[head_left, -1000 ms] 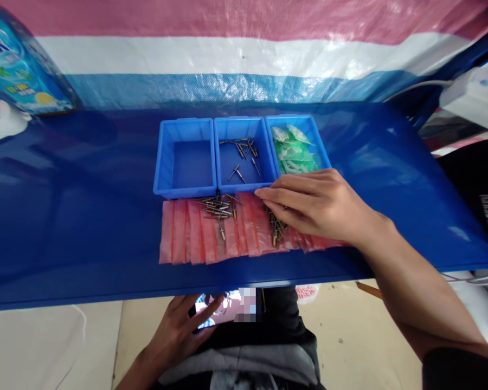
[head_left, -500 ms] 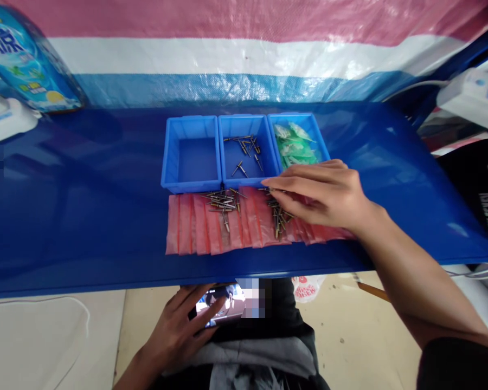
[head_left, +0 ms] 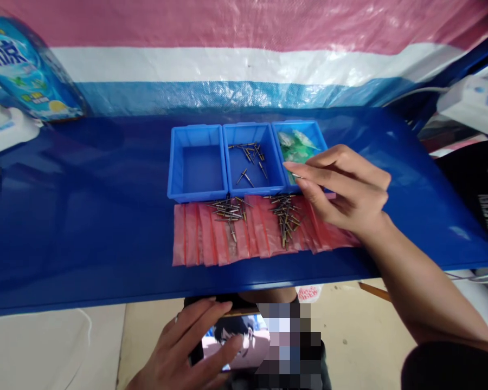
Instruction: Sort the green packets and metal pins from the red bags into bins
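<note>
R hand [head_left: 350, 189] pinches a rivet [head_left: 296, 175] by R bin [head_left: 309, 125], L hand [head_left: 183, 346] spread over phone [head_left: 255, 338]; prob. mid-pick, next needs steady grip.

Left bin [head_left: 197, 194]: on the surface [head_left: 85, 227], at the row's left end.
Middle bin [head_left: 258, 191]: beside it, loose rivets [head_left: 249, 154] inside.
Right bin [head_left: 320, 134]: closes the row, packets [head_left: 296, 143] inside.
Bags [head_left: 187, 235]: overlapping before the bins, two rivet piles [head_left: 230, 208] on top.
Right hand [head_left: 344, 187]: over the right bin's near side, a small piece [head_left: 296, 175] between its fingertips.
Phone [head_left: 252, 352]: below the surface's near edge, left hand [head_left: 187, 341] over its left part.
Pouch [head_left: 30, 76]: back left, before the sheet [head_left: 244, 65].
</note>
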The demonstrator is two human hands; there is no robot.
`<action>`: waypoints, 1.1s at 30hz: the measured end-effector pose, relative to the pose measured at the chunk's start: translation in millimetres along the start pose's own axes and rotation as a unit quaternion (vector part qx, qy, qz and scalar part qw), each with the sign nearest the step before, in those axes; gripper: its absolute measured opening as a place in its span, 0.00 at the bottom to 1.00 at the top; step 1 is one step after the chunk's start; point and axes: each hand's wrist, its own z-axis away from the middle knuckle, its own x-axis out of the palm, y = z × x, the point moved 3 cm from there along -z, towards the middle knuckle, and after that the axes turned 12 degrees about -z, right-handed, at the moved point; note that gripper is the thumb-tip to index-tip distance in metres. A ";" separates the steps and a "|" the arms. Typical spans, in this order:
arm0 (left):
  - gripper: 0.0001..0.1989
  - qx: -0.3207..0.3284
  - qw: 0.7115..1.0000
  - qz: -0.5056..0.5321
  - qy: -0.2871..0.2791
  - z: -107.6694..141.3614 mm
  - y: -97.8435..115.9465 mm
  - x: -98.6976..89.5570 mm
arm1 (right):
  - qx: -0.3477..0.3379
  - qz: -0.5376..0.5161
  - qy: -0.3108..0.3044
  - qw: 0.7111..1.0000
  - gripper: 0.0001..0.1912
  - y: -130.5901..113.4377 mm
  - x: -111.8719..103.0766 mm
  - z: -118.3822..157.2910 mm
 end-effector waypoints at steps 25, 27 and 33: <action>0.18 -0.026 0.996 -0.089 0.007 -2.1 -7.8 54.7 | 0.230 -0.211 -0.003 0.950 0.03 -5.8 11.7 -3.4; 0.19 -0.019 0.995 -0.093 -0.004 -6.2 -5.4 55.8 | 0.308 -0.318 0.030 0.896 0.05 -2.8 17.0 -3.0; 0.26 -0.026 0.991 -0.129 -0.033 -10.8 5.2 65.2 | 0.355 -0.416 0.103 0.831 0.10 -4.4 22.5 -6.1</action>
